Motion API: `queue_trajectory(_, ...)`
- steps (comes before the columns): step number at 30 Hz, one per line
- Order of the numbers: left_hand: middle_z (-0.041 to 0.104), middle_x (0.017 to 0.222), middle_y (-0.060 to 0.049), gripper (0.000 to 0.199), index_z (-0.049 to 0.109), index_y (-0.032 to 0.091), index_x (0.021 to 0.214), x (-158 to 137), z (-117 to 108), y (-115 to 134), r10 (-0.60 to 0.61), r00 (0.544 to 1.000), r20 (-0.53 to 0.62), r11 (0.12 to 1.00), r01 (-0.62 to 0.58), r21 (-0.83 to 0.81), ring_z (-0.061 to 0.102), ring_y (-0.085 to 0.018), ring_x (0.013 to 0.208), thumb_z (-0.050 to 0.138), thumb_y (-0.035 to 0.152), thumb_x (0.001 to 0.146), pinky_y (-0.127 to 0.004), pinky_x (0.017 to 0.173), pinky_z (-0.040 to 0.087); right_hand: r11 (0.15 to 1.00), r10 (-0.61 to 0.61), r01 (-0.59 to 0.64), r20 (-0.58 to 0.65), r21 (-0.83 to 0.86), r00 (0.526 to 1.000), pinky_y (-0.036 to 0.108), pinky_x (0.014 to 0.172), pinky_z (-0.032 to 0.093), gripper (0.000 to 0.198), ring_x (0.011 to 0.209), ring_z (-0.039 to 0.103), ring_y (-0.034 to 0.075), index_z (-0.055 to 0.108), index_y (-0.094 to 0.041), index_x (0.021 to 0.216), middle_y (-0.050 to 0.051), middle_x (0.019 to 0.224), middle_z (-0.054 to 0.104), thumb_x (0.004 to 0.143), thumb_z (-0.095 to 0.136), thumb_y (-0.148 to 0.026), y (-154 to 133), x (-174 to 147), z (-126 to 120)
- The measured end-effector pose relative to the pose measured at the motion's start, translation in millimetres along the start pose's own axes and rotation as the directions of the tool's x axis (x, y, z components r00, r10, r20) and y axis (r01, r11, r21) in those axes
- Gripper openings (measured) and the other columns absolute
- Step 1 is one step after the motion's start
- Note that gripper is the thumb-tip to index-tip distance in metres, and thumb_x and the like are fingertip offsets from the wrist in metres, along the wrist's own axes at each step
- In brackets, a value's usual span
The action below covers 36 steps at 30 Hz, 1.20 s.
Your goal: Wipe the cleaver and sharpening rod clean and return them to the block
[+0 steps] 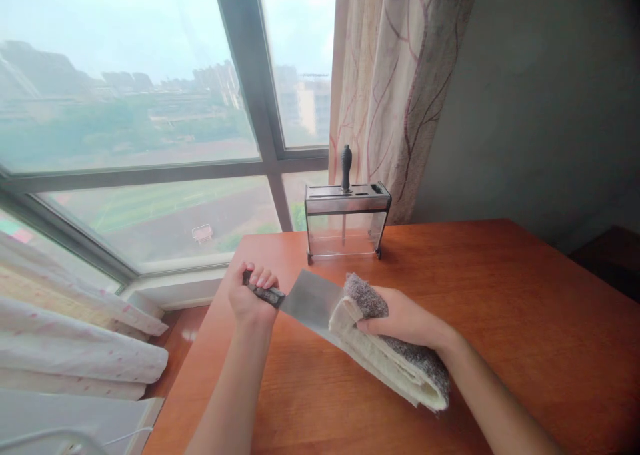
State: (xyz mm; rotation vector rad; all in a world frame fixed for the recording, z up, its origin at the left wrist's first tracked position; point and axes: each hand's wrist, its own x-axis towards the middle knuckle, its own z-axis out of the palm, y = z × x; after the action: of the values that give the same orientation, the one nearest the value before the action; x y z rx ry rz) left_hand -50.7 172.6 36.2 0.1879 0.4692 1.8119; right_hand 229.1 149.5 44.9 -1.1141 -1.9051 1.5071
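My left hand (255, 295) is wrapped round the black handle of a cleaver (314, 300), whose broad metal blade points to the right above the table. My right hand (400, 315) grips a folded cloth (385, 358), cream on one face and fuzzy grey-brown on the other. The cloth is folded round the far end of the blade and hides it. Beyond both hands stands a clear-sided knife block (345, 232) with a dark top. One black-handled tool (346, 167) sticks up out of it.
The reddish-brown wooden table (500, 295) spreads under the hands and off to the right. Its left edge drops to the floor near a pale curtain (75, 348). Behind the table are a large window (150, 135) and a patterned curtain (395, 75).
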Motion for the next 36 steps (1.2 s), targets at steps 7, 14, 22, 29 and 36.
queue_trajectory(7, 0.034, 0.043, 0.008, 0.019, 0.045, 0.017, 0.065, -5.0, 8.3, -10.5, -0.017, 1.0, 0.017, 1.0, 0.018, -0.016, 0.032, -0.004, 0.036, 0.052, 0.018, 0.082, -0.015, 0.036, 0.027, 0.988, -0.049, 0.059, 0.077, -0.141, 0.996, 0.027, 0.071, 0.047, 0.033, 0.086, 0.064, 0.023, 0.067, -0.019, 0.099, 0.0, 0.095, 0.071, 0.069, 0.073, -0.03, -21.0, 12.3, -4.2)
queue_trajectory(14, 0.034, 0.042, 0.008, 0.019, 0.047, 0.016, 0.064, -13.6, 16.2, -28.1, -0.048, 0.998, 0.049, 0.996, 0.044, 0.079, 0.032, -0.004, 0.035, 0.054, 0.018, 0.081, -0.016, 0.036, 0.025, 0.973, -0.148, 0.162, 0.094, -0.166, 0.985, 0.028, 0.075, 0.047, 0.036, 0.089, 0.064, 0.023, 0.067, -0.021, 0.102, 0.0, 0.098, 0.071, 0.069, 0.073, -0.034, -35.6, 45.8, 10.1)
queue_trajectory(22, 0.035, 0.043, 0.008, 0.019, 0.047, 0.016, 0.065, -9.0, 18.6, -2.1, 0.039, 0.998, 0.055, 0.992, -0.045, 0.114, 0.032, -0.004, 0.036, 0.053, 0.021, 0.082, -0.015, 0.037, 0.026, 0.979, -0.165, 0.172, 0.067, -0.113, 0.984, 0.028, 0.072, 0.047, 0.036, 0.089, 0.063, 0.023, 0.066, -0.021, 0.101, 0.0, 0.096, 0.07, 0.069, 0.074, -0.035, -27.4, 47.3, 16.8)
queue_trajectory(29, 0.035, 0.043, 0.008, 0.019, 0.043, 0.017, 0.063, -2.3, 8.9, 27.0, 0.105, 0.993, -0.05, 0.994, -0.105, 0.006, 0.033, -0.004, 0.036, 0.053, 0.019, 0.079, -0.015, 0.038, 0.028, 0.967, -0.084, 0.068, 0.055, 0.245, 0.995, 0.027, 0.074, 0.047, 0.031, 0.083, 0.062, 0.018, 0.065, -0.018, 0.099, 0.0, 0.093, 0.069, 0.07, 0.074, -0.027, -6.5, 32.1, 4.6)
queue_trajectory(36, 0.033, 0.043, 0.008, 0.018, 0.041, 0.017, 0.06, -2.9, 4.3, 27.8, 0.244, 0.963, -0.111, 0.966, -0.252, -0.064, 0.032, -0.004, 0.035, 0.051, 0.019, 0.075, -0.015, 0.038, 0.029, 0.814, 0.076, 0.104, -0.282, 0.572, 0.956, 0.027, 0.065, 0.047, 0.032, 0.069, 0.061, 0.016, 0.066, -0.017, 0.093, 0.001, 0.081, 0.07, 0.069, 0.077, -0.035, 25.4, 27.4, 22.3)
